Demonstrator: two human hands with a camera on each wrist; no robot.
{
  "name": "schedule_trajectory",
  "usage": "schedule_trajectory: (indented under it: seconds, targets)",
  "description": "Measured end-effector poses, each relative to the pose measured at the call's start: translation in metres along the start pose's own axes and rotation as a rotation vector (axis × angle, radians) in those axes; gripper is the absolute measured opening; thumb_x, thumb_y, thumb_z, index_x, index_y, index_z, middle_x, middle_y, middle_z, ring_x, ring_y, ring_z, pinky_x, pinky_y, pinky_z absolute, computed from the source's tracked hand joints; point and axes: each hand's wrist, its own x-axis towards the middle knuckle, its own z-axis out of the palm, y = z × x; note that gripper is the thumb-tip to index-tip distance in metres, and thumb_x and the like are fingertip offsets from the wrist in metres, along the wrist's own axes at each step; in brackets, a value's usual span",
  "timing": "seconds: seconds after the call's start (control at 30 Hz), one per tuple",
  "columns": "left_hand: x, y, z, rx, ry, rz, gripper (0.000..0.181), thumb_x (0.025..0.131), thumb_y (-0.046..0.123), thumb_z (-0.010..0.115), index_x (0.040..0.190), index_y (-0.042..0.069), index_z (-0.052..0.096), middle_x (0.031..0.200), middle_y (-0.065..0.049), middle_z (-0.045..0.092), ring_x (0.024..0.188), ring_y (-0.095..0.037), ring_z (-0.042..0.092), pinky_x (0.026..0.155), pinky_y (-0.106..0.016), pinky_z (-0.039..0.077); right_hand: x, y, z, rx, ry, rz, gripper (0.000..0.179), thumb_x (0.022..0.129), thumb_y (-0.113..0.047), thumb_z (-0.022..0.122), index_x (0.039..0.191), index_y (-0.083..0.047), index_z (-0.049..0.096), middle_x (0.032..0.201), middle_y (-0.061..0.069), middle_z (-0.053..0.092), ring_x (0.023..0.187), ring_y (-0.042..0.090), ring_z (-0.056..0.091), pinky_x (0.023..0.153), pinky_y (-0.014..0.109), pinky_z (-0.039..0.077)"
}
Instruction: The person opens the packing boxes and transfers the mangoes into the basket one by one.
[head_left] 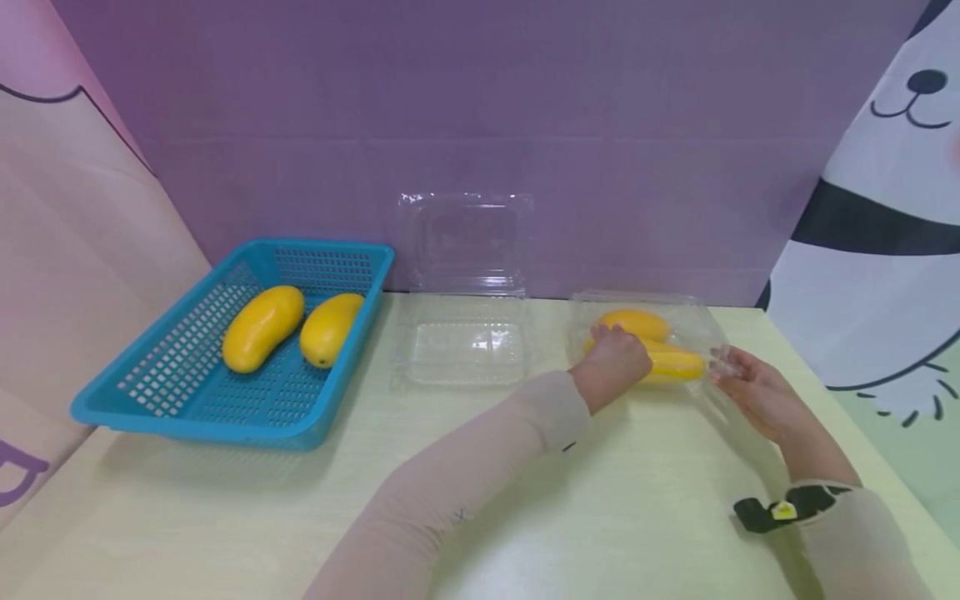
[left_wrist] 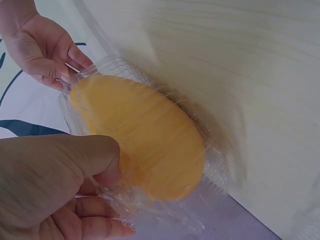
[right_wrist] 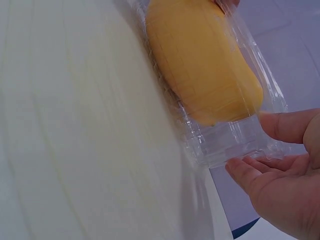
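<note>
Two yellow mangoes sit in a clear plastic clamshell box at the right of the table, a rear mango and a front mango. My left hand pinches the left end of the box between thumb and fingers. At the opposite end, my right hand grips the corner of the box, thumb on one side and fingers on the other. Through the plastic a mango shows large in both wrist views. Whether the lid is fastened I cannot tell.
On the left stands a blue plastic basket containing two more mangoes. A second clear clamshell box lies in the middle, its lid raised against the purple backdrop. The pale table ends at the backdrop.
</note>
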Motion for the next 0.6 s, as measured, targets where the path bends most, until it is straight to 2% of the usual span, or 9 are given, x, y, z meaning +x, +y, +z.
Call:
schedule_trajectory:
  seconds: [0.2,0.33,0.43,0.6]
  targets:
    - [0.002,-0.003,-0.002,-0.048,-0.05,0.021,0.03,0.098,0.01,0.045,0.106,0.028,0.068,0.109,0.009,0.066,0.108,-0.015,0.056,0.096,-0.041,0.044,0.0,0.0,0.0,0.006,-0.018,-0.026,0.076,0.094,0.007,0.046,0.136,0.019,-0.016,0.109,-0.018,0.051,0.097,-0.005,0.054,0.084,0.01,0.045]
    - [0.002,-0.006,-0.002,-0.075,-0.052,0.051,0.028,0.098,0.012,0.046,0.103,0.028,0.069,0.104,0.011,0.066,0.1,-0.012,0.057,0.092,-0.039,0.046,-0.001,0.0,0.001,0.011,-0.02,-0.046,0.074,0.094,0.008,0.044,0.135,0.02,-0.016,0.11,-0.018,0.053,0.096,-0.004,0.055,0.083,0.009,0.046]
    - [0.002,-0.007,-0.002,-0.074,-0.046,0.058,0.028,0.098,0.012,0.047,0.102,0.027,0.069,0.102,0.011,0.067,0.094,-0.01,0.056,0.089,-0.037,0.048,-0.001,0.0,0.002,-0.001,-0.01,-0.026,0.075,0.094,0.005,0.046,0.137,0.019,-0.014,0.109,-0.018,0.054,0.096,-0.005,0.054,0.083,0.01,0.045]
    - [0.001,-0.011,-0.002,-0.075,-0.027,0.074,0.024,0.096,0.012,0.049,0.096,0.027,0.068,0.091,0.012,0.063,0.08,-0.007,0.048,0.076,-0.026,0.046,0.001,-0.001,0.001,-0.015,-0.006,-0.013,0.074,0.095,0.006,0.044,0.137,0.019,-0.015,0.108,-0.019,0.053,0.096,-0.006,0.054,0.082,0.009,0.045]
